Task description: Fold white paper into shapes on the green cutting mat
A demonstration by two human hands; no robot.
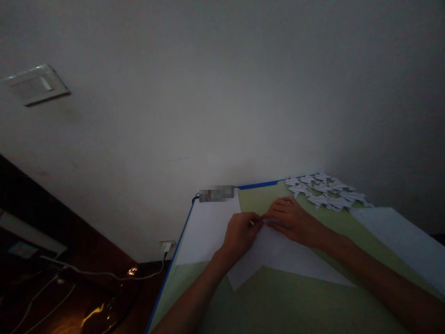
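A white sheet of paper (278,260), partly folded into a point, lies on a green table (278,306) with a blue edge. My left hand (239,234) is closed in a pinch on the sheet's folded top. My right hand (292,220) lies on the paper beside it, fingers pressed flat along the fold. The two hands touch at the fingertips.
A pile of several small folded paper planes (325,190) sits at the far right corner. Blank white sheets lie at the left (205,232) and right (399,236). A wall rises behind the table. White cables (104,273) and a plug (168,247) lie on a dark surface at lower left.
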